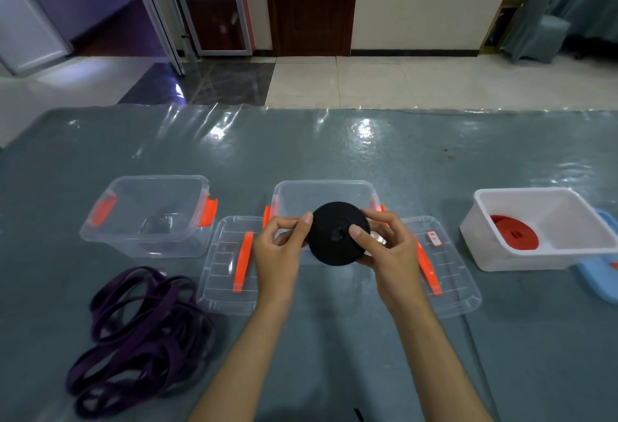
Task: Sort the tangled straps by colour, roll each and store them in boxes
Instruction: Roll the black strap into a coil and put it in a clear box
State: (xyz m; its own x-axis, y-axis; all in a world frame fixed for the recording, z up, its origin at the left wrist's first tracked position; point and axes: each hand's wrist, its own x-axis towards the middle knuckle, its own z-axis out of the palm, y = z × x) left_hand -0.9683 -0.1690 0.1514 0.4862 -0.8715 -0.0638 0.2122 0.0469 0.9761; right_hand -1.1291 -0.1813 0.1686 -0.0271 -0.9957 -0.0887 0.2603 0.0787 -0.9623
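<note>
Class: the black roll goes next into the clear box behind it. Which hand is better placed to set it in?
Probably the right hand: it grips the black roll, thumb across its face, while the left hand only pinches its edge.

A hall-like room: tiled floor [368, 80], wooden door [311, 3], covered chairs [535, 20].

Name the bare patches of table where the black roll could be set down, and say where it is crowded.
Bare: table beyond the boxes; near strip right of the right hand. Crowded: the row of clear boxes, lids and white box; purple straps fill the near left.
</note>
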